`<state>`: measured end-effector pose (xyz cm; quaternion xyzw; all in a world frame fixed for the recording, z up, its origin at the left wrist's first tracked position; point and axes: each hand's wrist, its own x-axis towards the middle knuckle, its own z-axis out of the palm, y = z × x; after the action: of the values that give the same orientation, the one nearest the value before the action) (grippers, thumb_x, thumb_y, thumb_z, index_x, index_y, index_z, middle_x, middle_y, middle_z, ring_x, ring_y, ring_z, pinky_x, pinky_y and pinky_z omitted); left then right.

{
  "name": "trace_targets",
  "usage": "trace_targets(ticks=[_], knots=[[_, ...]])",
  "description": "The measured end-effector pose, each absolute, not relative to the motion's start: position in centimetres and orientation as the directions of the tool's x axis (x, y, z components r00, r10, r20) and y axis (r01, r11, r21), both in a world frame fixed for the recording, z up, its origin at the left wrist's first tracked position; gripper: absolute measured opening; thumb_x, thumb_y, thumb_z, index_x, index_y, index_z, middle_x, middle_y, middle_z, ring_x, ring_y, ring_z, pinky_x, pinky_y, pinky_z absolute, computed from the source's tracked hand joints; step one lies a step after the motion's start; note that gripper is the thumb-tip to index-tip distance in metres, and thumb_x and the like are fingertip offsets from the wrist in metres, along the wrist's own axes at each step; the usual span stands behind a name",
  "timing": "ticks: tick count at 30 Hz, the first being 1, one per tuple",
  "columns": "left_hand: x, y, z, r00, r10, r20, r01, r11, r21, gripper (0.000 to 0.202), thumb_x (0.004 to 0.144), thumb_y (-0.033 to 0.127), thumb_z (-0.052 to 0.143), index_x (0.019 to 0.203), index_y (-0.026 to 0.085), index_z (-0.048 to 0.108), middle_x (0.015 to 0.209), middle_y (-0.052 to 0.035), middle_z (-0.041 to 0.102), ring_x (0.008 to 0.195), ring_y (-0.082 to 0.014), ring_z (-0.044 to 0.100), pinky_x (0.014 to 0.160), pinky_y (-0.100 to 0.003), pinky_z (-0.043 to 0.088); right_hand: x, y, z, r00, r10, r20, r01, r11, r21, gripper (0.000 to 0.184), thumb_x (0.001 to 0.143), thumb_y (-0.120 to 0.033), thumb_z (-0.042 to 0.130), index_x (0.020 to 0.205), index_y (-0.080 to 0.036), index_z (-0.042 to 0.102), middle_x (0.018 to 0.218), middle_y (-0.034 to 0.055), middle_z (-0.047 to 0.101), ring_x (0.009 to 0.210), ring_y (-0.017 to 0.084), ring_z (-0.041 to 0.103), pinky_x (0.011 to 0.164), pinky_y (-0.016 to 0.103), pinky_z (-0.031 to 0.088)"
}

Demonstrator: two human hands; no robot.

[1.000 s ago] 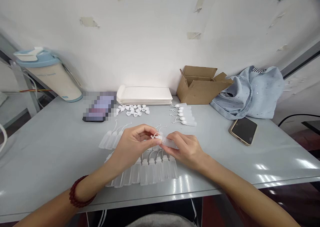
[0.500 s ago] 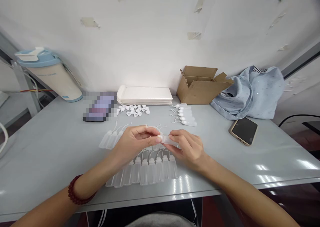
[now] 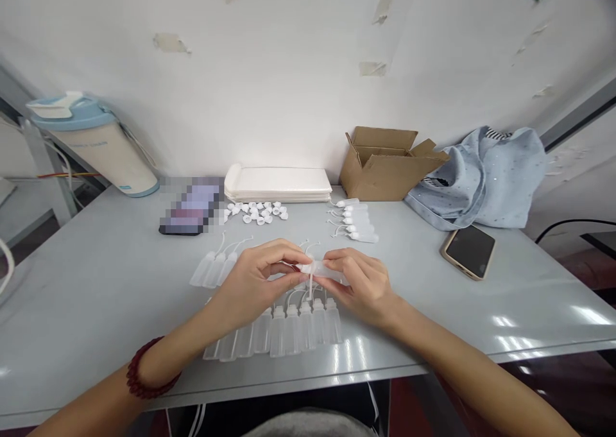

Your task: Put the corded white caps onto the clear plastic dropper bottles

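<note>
Here, one small clear bottle (image 3: pixel 323 271) is held just above the worktop (image 3: pixel 96 283). The left hand (image 3: pixel 257 280) pinches its cap end and the right hand (image 3: pixel 363 284) curls closed round its body. Three loose bottles (image 3: pixel 214 267) lie to the left and about five capped bottles (image 3: pixel 359 222) behind. The front row (image 3: pixel 289 328) is partly hidden under the hands, so it is hard to count.

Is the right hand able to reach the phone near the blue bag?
Probably yes: only bare table lies between the right hand and phone, though that hand holds a bottle.
</note>
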<state>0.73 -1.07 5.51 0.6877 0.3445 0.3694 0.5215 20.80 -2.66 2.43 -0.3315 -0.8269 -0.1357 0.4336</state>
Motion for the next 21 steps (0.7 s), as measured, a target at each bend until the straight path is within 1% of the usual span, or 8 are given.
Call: trace_targets(ticks=[4, 7, 10, 11, 13, 15, 17, 21], knots=[[0.71, -0.94, 5.36, 0.474, 0.880, 0.026, 0.063, -0.063, 0.996, 0.012, 0.075, 0.026, 0.072, 0.086, 0.022, 0.072, 0.089, -0.0005, 0.067, 0.079, -0.0126, 0.062, 0.065, -0.020, 0.053, 20.74, -2.67, 2.51, -0.397, 0.433, 0.809, 0.675, 0.735, -0.063, 0.013, 0.087, -0.024, 0.061, 0.083, -0.017, 0.050, 0.074, 0.0077, 0.069, 0.062, 0.014, 0.064, 0.052, 0.022, 0.048], [0.81, -0.95, 5.32, 0.437, 0.897, -0.064, 0.060, 0.043, 0.997, 0.019, 0.071, 0.026, 0.076, 0.089, 0.022, 0.071, 0.085, 0.0001, 0.069, 0.080, -0.0136, 0.064, 0.066, -0.021, 0.053, 20.70, -2.66, 2.61, -0.416, 0.400, 0.817, 0.687, 0.727, -0.006, 0.015, 0.086, -0.022, 0.063, 0.083, -0.017, 0.050, 0.073, 0.0077, 0.069, 0.061, 0.014, 0.063, 0.050, 0.023, 0.046], [0.94, -0.98, 5.42, 0.408, 0.904, -0.132, 0.067, 0.114, 0.991, 0.027, 0.067, 0.026, 0.079, 0.091, 0.021, 0.068, 0.086, -0.0001, 0.070, 0.082, -0.0147, 0.065, 0.067, -0.021, 0.053, 20.66, -2.66, 2.72, -0.444, 0.363, 0.819, 0.684, 0.728, 0.048, 0.013, 0.086, -0.020, 0.062, 0.083, -0.016, 0.049, 0.071, 0.0072, 0.068, 0.058, 0.014, 0.060, 0.048, 0.023, 0.043], [0.98, -0.98, 5.50, 0.407, 0.900, -0.157, 0.075, 0.139, 0.987, 0.027, 0.067, 0.027, 0.079, 0.091, 0.020, 0.068, 0.085, -0.0002, 0.070, 0.081, -0.0146, 0.065, 0.066, -0.021, 0.053, 20.66, -2.66, 2.75, -0.451, 0.354, 0.819, 0.682, 0.729, 0.060, 0.013, 0.086, -0.020, 0.062, 0.083, -0.016, 0.049, 0.071, 0.0071, 0.068, 0.058, 0.014, 0.060, 0.048, 0.023, 0.043], [1.03, -0.98, 5.70, 0.421, 0.884, -0.202, 0.094, 0.178, 0.979, 0.025, 0.068, 0.030, 0.078, 0.087, 0.019, 0.066, 0.076, 0.0003, 0.070, 0.073, -0.0133, 0.065, 0.064, -0.021, 0.052, 20.67, -2.67, 2.78, -0.463, 0.338, 0.819, 0.681, 0.727, 0.085, 0.013, 0.086, -0.018, 0.062, 0.083, -0.016, 0.049, 0.072, 0.0070, 0.067, 0.057, 0.013, 0.058, 0.048, 0.023, 0.041], [1.07, -0.99, 5.89, 0.439, 0.870, -0.224, 0.120, 0.190, 0.974, 0.022, 0.070, 0.033, 0.076, 0.082, 0.017, 0.066, 0.065, 0.0017, 0.068, 0.062, -0.0117, 0.063, 0.060, -0.022, 0.052, 20.73, -2.68, 2.76, -0.473, 0.321, 0.821, 0.687, 0.718, 0.115, 0.013, 0.086, -0.018, 0.062, 0.083, -0.016, 0.049, 0.072, 0.0066, 0.066, 0.055, 0.013, 0.056, 0.047, 0.024, 0.039], [1.12, -1.04, 6.02, 0.442, 0.870, -0.219, 0.144, 0.173, 0.974, 0.022, 0.071, 0.035, 0.075, 0.079, 0.017, 0.065, 0.058, 0.0030, 0.065, 0.054, -0.0111, 0.061, 0.055, -0.022, 0.051, 20.80, -2.70, 2.72, -0.487, 0.308, 0.817, 0.693, 0.706, 0.146, 0.012, 0.086, -0.017, 0.061, 0.082, -0.016, 0.050, 0.073, 0.0065, 0.066, 0.054, 0.012, 0.053, 0.047, 0.024, 0.037], [1.27, -1.23, 6.11, 0.418, 0.891, -0.178, 0.190, 0.106, 0.976, 0.023, 0.072, 0.037, 0.074, 0.080, 0.017, 0.064, 0.056, 0.0031, 0.064, 0.051, -0.0123, 0.061, 0.053, -0.024, 0.051, 20.87, -2.74, 2.71, -0.513, 0.315, 0.798, 0.704, 0.687, 0.181, 0.012, 0.085, -0.015, 0.061, 0.081, -0.017, 0.050, 0.075, 0.0070, 0.067, 0.057, 0.013, 0.051, 0.048, 0.025, 0.037]])
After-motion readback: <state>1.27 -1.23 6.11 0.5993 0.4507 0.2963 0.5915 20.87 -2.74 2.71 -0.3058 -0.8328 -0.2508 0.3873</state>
